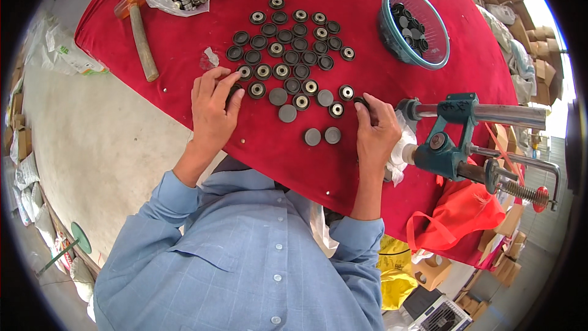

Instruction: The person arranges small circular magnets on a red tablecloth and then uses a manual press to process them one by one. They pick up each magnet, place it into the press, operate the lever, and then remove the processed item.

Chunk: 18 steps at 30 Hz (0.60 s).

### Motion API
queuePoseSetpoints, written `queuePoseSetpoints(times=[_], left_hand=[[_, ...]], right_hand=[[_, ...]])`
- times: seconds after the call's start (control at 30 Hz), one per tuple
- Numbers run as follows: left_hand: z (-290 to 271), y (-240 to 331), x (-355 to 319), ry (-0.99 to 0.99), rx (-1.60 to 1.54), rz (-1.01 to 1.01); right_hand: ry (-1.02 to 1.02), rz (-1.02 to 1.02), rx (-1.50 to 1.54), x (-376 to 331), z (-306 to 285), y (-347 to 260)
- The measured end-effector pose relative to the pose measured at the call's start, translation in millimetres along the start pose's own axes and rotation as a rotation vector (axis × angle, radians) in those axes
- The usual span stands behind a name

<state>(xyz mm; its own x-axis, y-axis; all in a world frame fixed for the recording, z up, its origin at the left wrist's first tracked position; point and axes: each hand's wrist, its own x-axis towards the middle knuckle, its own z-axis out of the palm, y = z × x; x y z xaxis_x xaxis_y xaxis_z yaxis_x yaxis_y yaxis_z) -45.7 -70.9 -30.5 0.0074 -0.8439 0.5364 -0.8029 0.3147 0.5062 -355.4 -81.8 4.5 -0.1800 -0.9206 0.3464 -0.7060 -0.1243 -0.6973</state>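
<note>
Black caps (361, 102) were pinched by left hand (212, 105) and right hand (377, 129) (arranging, likely), release beside adjacent bearings (256, 90) seemingly required.

A table (282, 162) with a red cloth (355, 9) occupies the centre and the upper part of the frame. At the left, the floor (92, 129) is pale and rather smooth, similar to concrete. Along the left edge there are brown cardboard boxes (24, 141) and light-coloured sacks (44, 224); at the lower left stands a green round disc (81, 238) on a thin pole. In the upper right, many cardboard cartons (545, 49) are piled, with whitish bags (520, 58) beside them. A strong white light (550, 0) enters near this rim; its opening is too bright to identify. Lower, at the right edge, there is a greyish ribbed wall (560, 153).
</note>
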Motion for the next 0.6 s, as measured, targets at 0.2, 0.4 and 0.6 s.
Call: queuePoseSetpoints(times=[0.2,0.4,0.6], left_hand=[[-3.7,-9.7,-3.8,-0.094,-0.107,-0.040],[-13.1,-2.5,-4.9,-0.086,-0.195,-0.209],[-14.8,-11.6,-11.6,-0.103,-0.321,-0.271]], right_hand=[[-0.057,-0.222,-0.072,-9.8,12.5,-9.2],[-0.133,-0.260,-0.229,-27.2,16.1,-11.9],[-0.149,-0.333,-0.331,-47.3,12.9,-1.5]])
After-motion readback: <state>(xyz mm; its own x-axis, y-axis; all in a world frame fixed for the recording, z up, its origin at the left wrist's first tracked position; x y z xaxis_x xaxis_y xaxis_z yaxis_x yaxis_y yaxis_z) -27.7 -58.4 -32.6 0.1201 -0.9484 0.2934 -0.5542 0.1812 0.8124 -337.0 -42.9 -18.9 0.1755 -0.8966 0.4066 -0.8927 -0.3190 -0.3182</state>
